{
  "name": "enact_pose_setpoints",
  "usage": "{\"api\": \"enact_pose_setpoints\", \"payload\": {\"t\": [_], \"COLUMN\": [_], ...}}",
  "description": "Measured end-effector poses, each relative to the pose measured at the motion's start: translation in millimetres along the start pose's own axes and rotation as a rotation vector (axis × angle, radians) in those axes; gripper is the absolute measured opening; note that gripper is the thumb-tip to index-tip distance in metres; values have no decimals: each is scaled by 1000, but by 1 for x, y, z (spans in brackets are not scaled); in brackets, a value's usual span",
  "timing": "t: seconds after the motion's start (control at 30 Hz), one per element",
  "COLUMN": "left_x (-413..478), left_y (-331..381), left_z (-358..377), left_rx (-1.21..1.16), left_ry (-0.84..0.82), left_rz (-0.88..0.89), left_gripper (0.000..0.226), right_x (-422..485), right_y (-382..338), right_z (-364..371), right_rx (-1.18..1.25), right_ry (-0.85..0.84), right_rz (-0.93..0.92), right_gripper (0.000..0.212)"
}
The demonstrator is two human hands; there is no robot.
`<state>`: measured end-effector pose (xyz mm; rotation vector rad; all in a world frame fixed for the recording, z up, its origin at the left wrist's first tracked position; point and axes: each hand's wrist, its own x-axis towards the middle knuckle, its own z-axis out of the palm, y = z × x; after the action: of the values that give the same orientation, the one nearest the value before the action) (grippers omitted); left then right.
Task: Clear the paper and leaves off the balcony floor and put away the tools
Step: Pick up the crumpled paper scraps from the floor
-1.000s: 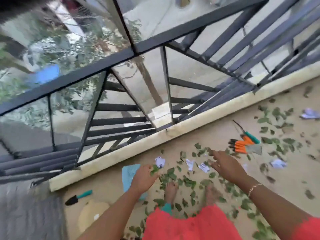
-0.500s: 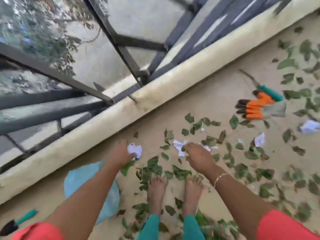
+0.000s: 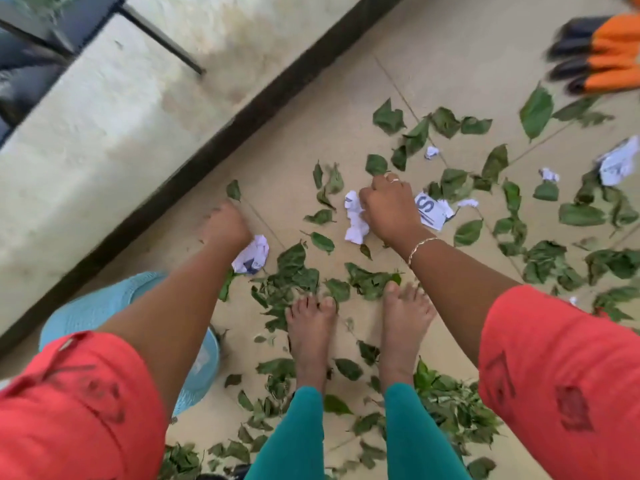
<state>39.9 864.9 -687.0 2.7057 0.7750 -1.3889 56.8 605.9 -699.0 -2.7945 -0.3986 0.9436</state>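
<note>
Where the right hand (image 3: 389, 209) works: fingers clenched on crumpled paper (image 3: 355, 220), among the leaves (image 3: 298, 271) on the floor (image 3: 433, 46).
Left hand (image 3: 225, 225): blurred, grip unclear; paper ball (image 3: 252, 255) touching its wrist side.

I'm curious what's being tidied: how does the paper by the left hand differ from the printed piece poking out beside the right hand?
The paper wad at the left hand is scrunched into a ball; the printed scrap lies flatter, partly hidden by the right hand. The paper wad shows only bits of dark print; the printed scrap shows a large readable S. Both are white printed paper among green leaves.
</note>
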Motion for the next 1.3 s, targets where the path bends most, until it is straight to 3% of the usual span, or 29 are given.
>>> {"api": "enact_pose_setpoints", "payload": {"t": [0.1,0.2,0.27,0.37,0.43,0.5,0.63,0.77,0.87,0.97,1.0,1.1,1.2,1.3], "left_x": [-3,-16,-27,-38,-39,-39,-43,-44,-43,-49,-55,-76,-89,-90], "left_y": [3,2,2,2,1,0,12,32,42,55,62,83,108,140], "left_z": [-2,-5,-4,2,10,22,39,43,36,29,25,11,-2,-10], "left_rx": [-66,-168,-283,-481,-595,-502,-399,-349,-191,-162,-218,-417,-559,-464], "left_ry": [41,101,126,62,-4,-52,16,-18,-77,26,73,179,157,134], "left_rz": [39,73,62,15,-23,9,107,82,124,221,246,379,499,622], "left_gripper": [31,29,28,32,55,77,76,79,67,24,23,35,18,36], "right_x": [-12,-39,-58,-76,-78,-76,-71,-70,-66,-57,-55,-61,-80,-99], "right_y": [11,27,41,60,70,74,68,71,82,88,88,87,86,91], "right_z": [-8,-22,-27,-26,-18,-10,-1,12,15,12,11,12,13,16], "right_rx": [374,752,861,824,739,651,515,305,256,171,161,237,460,667], "right_ry": [27,73,150,235,268,268,213,173,130,69,61,94,240,307], "right_rz": [30,122,154,241,273,268,282,373,441,358,335,340,416,515], "right_gripper": [7,19,17,23,24,24,30,40,44,34,29,23,17,6]}}
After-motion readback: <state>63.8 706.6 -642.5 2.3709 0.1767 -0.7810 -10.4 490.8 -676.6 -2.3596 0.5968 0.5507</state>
